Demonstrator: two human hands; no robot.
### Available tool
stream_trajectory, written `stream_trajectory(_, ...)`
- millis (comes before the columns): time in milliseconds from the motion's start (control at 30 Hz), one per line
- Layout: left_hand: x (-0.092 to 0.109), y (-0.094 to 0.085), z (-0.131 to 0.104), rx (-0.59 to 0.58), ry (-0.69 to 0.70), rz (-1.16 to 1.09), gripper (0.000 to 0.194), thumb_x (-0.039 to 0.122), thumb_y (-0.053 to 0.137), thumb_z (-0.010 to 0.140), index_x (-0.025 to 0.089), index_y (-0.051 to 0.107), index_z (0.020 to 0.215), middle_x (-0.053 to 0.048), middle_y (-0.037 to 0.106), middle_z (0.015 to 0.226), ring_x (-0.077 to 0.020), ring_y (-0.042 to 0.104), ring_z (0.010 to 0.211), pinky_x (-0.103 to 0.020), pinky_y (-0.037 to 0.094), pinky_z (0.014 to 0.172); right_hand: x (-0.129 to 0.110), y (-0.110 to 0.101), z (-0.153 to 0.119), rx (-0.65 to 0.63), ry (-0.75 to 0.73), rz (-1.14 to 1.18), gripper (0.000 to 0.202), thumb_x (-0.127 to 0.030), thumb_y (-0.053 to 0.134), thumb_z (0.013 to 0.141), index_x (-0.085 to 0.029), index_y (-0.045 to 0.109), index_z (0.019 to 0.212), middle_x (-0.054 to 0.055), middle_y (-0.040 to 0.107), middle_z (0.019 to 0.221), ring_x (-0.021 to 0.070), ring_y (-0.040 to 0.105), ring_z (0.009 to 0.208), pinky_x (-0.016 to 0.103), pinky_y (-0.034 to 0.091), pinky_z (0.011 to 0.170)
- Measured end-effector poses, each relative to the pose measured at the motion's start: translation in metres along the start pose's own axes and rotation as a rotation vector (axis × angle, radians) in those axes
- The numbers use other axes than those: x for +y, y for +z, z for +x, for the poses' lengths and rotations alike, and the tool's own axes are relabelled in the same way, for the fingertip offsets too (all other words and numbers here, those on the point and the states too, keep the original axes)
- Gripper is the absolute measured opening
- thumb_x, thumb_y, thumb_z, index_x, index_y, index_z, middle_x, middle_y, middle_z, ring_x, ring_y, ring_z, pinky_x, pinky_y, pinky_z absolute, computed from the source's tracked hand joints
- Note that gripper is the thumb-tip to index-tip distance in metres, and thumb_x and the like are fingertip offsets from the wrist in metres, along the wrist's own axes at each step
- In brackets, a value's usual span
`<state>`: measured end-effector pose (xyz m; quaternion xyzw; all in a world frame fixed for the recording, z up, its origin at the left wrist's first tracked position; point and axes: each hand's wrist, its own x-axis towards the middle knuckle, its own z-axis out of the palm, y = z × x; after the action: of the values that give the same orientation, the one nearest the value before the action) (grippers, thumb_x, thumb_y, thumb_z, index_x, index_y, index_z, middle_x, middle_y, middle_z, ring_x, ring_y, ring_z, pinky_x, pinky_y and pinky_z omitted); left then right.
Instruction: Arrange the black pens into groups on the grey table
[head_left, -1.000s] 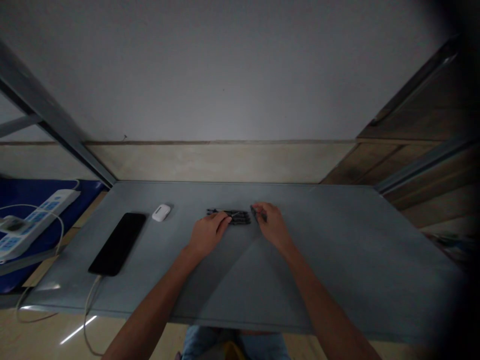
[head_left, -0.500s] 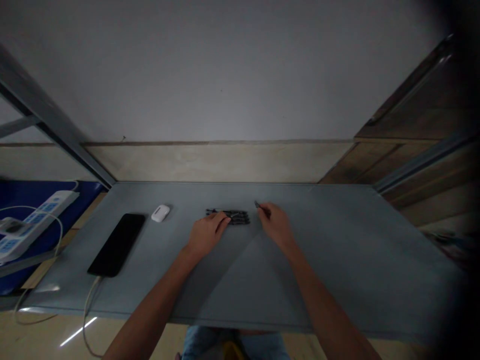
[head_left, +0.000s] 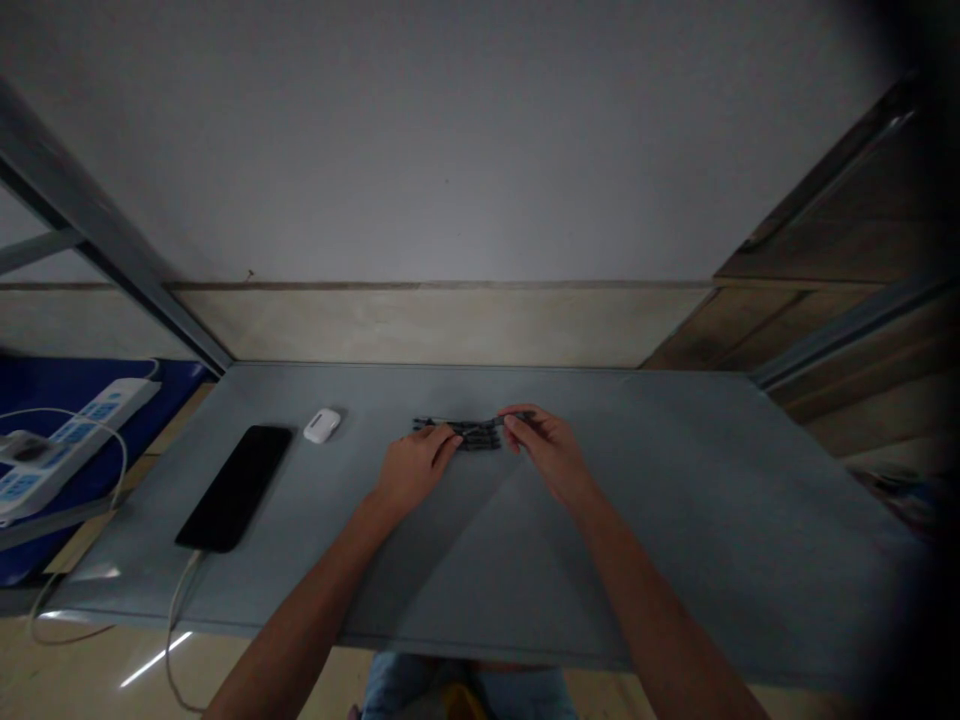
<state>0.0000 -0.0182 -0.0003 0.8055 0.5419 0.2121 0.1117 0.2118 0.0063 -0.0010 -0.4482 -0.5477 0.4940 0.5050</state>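
Several thin, dark, pen-like sticks (head_left: 480,443) lie side by side in a small row on the grey table; their exact kind is too small and dim to make out. My left hand (head_left: 416,462) rests over the left part of this row, thumb and fingers closed down onto it and hiding some of it. Just past the row's right end, my right hand (head_left: 546,445) pinches another thin dark stick (head_left: 517,415) between thumb and fingers. Its left end reaches over the upper right of the row.
A black phone (head_left: 234,488) with a white charging cable (head_left: 178,600) lies at the left of the table (head_left: 712,520). Near it sits a white earbud case (head_left: 322,425). A white power strip (head_left: 75,445) rests on a blue surface further left. A wall stands behind the table.
My right hand has turned, so the stick in it now lies across, pointing left over the row, rather than poking out above the fingers. My left hand has stayed in place.
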Motion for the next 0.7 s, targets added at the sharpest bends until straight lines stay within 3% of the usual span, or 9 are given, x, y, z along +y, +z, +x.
stream_trajectory(167,0.002,-0.0004,-0.0002,-0.005,0.007,0.008,0.032,0.04,0.036,0.099,0.021,0.061,0.102,-0.003,0.069,0.095,-0.0174,0.066,0.08,-0.026,0.048,0.069,0.0009,0.0022,-0.0009,-0.033,0.047,0.034,0.026,-0.04,0.066,0.079,-0.017,0.066,0.091,0.002,0.063,0.069,0.0125,0.055,0.06,0.026,0.042,0.055)
stream_trajectory(700,0.0021,0.0015,-0.001,-0.021,0.072,-0.027,0.031,0.039,0.037,0.098,0.022,0.062,0.104,-0.004,0.068,0.102,-0.0178,0.066,0.087,-0.028,0.05,0.075,-0.0009,0.0065,-0.004,-0.178,0.087,0.017,0.025,-0.039,0.068,0.078,-0.018,0.067,0.093,0.002,0.065,0.071,0.0119,0.054,0.058,0.027,0.044,0.057)
